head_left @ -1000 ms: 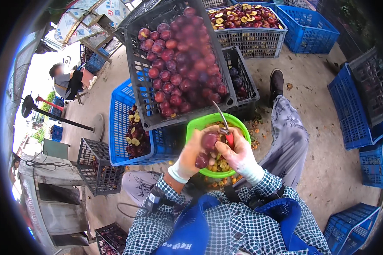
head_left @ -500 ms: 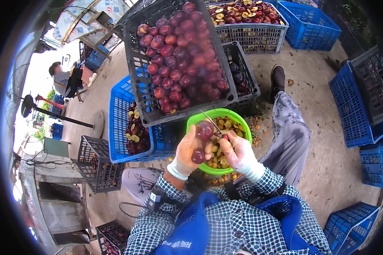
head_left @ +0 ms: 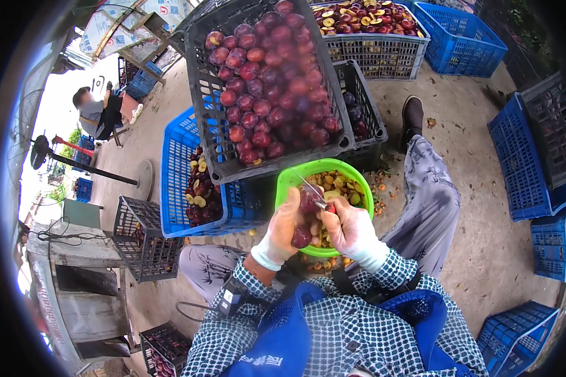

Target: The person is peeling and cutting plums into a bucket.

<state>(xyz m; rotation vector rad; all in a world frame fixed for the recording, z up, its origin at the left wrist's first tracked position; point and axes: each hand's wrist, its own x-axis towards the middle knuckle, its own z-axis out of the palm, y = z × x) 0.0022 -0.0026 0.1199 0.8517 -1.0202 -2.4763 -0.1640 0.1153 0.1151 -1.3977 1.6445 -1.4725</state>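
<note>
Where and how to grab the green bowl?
I'd take the green bowl by its far-right rim, coming from the person's right: that curved edge shows bare, while the black crate crowds the far-left edge and the left hand and right hand overlap the near half.

we see a lime-green basin (head_left: 284,190), yellow-brown fruit pieces (head_left: 339,183), red to deep-purple plums (head_left: 259,103), a black crate (head_left: 207,119) and a bright blue crate (head_left: 175,151). the knife handle (head_left: 331,206) is red and its blade (head_left: 307,184) silver. our shirt (head_left: 330,333) wears a whitish check over dark teal, our trousers (head_left: 429,182) are grey-mauve with a dark leafy print, and the floor (head_left: 475,188) is greyish beige.
</note>
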